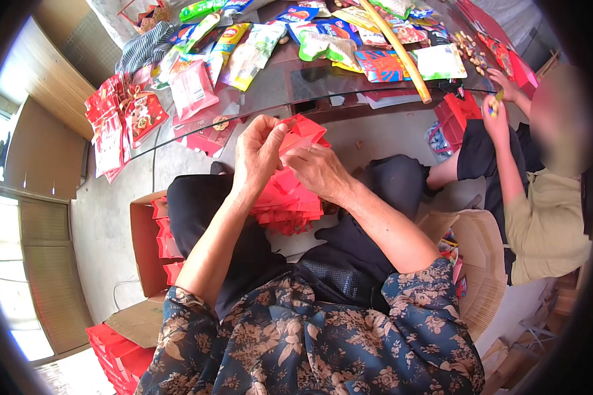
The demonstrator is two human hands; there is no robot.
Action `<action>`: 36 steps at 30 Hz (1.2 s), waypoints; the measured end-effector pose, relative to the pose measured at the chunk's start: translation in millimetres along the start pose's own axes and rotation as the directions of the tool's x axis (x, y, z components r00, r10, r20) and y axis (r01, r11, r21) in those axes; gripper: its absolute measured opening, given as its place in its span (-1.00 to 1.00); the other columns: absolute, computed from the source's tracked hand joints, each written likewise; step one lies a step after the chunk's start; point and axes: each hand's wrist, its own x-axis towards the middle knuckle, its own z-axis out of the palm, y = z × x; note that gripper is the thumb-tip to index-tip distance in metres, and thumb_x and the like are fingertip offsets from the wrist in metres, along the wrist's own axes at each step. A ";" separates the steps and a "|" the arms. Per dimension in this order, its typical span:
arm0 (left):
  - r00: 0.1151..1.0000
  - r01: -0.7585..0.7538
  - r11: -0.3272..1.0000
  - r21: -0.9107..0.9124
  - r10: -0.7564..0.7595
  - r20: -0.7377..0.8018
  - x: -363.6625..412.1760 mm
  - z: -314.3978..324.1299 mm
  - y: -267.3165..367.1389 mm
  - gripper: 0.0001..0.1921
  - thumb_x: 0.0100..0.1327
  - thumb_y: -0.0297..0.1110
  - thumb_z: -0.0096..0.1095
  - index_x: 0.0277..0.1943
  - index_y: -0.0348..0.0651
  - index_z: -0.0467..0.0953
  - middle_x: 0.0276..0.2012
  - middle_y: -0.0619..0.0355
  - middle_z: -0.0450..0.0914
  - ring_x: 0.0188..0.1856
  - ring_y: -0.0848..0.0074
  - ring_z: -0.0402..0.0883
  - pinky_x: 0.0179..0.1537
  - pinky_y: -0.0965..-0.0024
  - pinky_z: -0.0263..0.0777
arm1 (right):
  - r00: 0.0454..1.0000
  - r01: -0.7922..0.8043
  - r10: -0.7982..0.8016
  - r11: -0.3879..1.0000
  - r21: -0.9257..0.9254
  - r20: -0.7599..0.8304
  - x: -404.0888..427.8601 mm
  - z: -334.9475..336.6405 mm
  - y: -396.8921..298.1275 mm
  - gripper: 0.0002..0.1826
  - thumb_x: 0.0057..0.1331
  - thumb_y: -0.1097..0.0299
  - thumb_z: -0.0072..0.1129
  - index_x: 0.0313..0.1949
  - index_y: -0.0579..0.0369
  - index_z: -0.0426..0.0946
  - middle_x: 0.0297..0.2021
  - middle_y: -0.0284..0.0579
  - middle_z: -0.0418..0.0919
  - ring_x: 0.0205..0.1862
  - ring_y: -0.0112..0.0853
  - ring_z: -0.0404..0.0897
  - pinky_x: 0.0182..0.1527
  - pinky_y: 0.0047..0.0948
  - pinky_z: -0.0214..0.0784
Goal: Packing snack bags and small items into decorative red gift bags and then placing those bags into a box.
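My left hand (260,148) is raised in front of me, its thumb and forefinger pinched together at the edge of a red paper bag (304,132). Close beside it, my right hand (318,170) has its fingers curled at the near side of the same bag. What lies between the fingertips is too small to make out. Below both hands, a pile of folded red paper pieces (289,202) sits between my knees, partly hidden by my right hand and wrist.
A glass-topped table (272,79) ahead bears snack packets (328,47), red gift bags (109,126) and a yellow stick (400,49). Cardboard boxes stand at left (141,247) and right (479,266). Another person (538,222) sits at right, holding small wrapped items.
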 end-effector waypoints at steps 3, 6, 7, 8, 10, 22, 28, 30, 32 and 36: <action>0.999 0.013 0.998 -0.068 -0.011 0.034 -5.6 2.8 21.8 -0.81 0.42 -0.31 0.08 -0.22 -0.28 0.41 -0.16 0.06 0.68 -0.68 0.73 0.38 -0.67 0.61 0.28 | 0.956 -0.108 0.117 0.993 -0.049 0.270 -6.5 -1.3 1.8 -0.85 0.16 0.44 0.10 -0.26 0.13 0.49 -0.41 -0.12 0.55 -0.33 -0.14 0.61 -0.30 -0.17 0.45; 0.994 0.009 0.970 -0.245 0.018 0.110 -10.9 4.2 36.0 -0.80 0.44 -0.31 0.04 -0.21 -0.28 0.40 -0.08 0.04 0.66 -0.68 0.75 0.33 -0.66 0.63 0.28 | 0.828 -0.315 0.368 0.930 -0.193 0.422 -21.3 11.3 8.2 -0.86 0.22 0.43 0.00 -0.25 0.09 0.53 -0.34 -0.12 0.61 -0.25 -0.20 0.61 -0.21 -0.22 0.45; 0.993 0.007 0.969 -0.248 0.023 0.119 -13.5 7.7 40.6 -0.80 0.44 -0.31 0.04 -0.21 -0.28 0.40 -0.08 0.04 0.66 -0.68 0.75 0.33 -0.66 0.63 0.28 | 0.828 -0.319 0.376 0.926 -0.201 0.417 -25.7 16.4 12.4 -0.86 0.22 0.43 0.00 -0.25 0.09 0.53 -0.34 -0.12 0.61 -0.25 -0.20 0.61 -0.21 -0.22 0.45; 0.987 0.031 0.959 -0.282 0.015 0.160 -18.3 12.1 48.1 -0.80 0.44 -0.31 0.04 -0.20 -0.29 0.40 -0.05 0.03 0.65 -0.68 0.75 0.32 -0.66 0.64 0.27 | 0.774 -0.548 0.527 0.835 -0.048 0.350 -29.1 22.1 16.3 -0.84 0.27 0.41 -0.05 -0.24 0.07 0.53 -0.33 -0.13 0.62 -0.23 -0.22 0.61 -0.20 -0.26 0.44; 0.977 0.045 0.960 -0.275 0.016 0.215 -33.4 11.8 61.8 -0.80 0.44 -0.30 0.05 -0.16 -0.30 0.41 -0.01 -0.01 0.62 -0.69 0.75 0.32 -0.65 0.64 0.26 | 0.689 -0.712 0.653 0.690 0.130 0.314 -14.6 10.9 6.4 -0.81 0.31 0.38 -0.10 -0.23 0.06 0.54 -0.32 -0.14 0.63 -0.20 -0.25 0.61 -0.19 -0.29 0.43; 0.755 -0.242 0.970 0.010 0.182 0.631 -120.8 46.6 106.3 -0.69 0.32 -0.46 0.21 0.08 -0.32 0.40 0.10 -0.02 0.55 -0.14 0.52 0.60 -0.11 0.44 0.50 | 0.790 -0.441 0.462 0.885 -0.151 0.403 -2.1 -63.2 -35.1 -0.79 0.26 0.18 0.04 -0.25 -0.06 0.61 -0.28 -0.20 0.66 -0.18 -0.33 0.62 -0.17 -0.35 0.44; 0.981 -0.024 0.990 -0.142 0.051 0.189 -100.3 10.6 94.1 -0.69 0.38 -0.45 0.12 0.12 -0.35 0.36 -0.08 0.07 0.55 -0.41 0.64 0.55 -0.34 0.56 0.45 | 0.788 -0.379 0.288 0.923 0.060 0.544 13.0 11.1 -3.7 -0.78 0.24 0.18 0.06 -0.25 -0.04 0.61 -0.28 -0.19 0.66 -0.19 -0.32 0.62 -0.17 -0.35 0.44; 0.990 -0.136 0.965 -0.223 0.142 0.012 -74.9 0.1 79.3 -0.69 0.43 -0.39 0.02 0.13 -0.37 0.36 0.11 -0.08 0.52 -0.53 0.69 0.47 -0.41 0.55 0.43 | 0.781 -0.379 0.265 0.921 0.092 0.566 5.8 28.5 5.4 -0.77 0.23 0.18 0.07 -0.25 -0.03 0.62 -0.28 -0.18 0.66 -0.19 -0.31 0.62 -0.17 -0.35 0.44; 0.979 -0.173 0.942 -0.286 0.196 0.053 -60.7 -13.4 68.2 -0.68 0.43 -0.40 0.02 0.16 -0.35 0.35 0.21 -0.11 0.45 -0.52 0.68 0.45 -0.40 0.56 0.44 | 0.774 -0.384 0.254 0.916 0.112 0.581 3.0 46.4 10.2 -0.77 0.23 0.18 0.07 -0.25 -0.02 0.62 -0.28 -0.18 0.66 -0.19 -0.31 0.62 -0.17 -0.34 0.44; 0.985 -0.126 0.969 -0.210 0.148 0.093 -54.9 -10.4 52.1 -0.63 0.41 -0.42 0.03 0.22 -0.34 0.32 0.24 -0.10 0.42 -0.52 0.68 0.45 -0.38 0.55 0.46 | 0.752 -0.384 0.268 0.921 0.069 0.602 -4.2 51.3 16.5 -0.76 0.22 0.17 0.08 -0.25 -0.01 0.62 -0.28 -0.17 0.66 -0.20 -0.30 0.62 -0.17 -0.34 0.44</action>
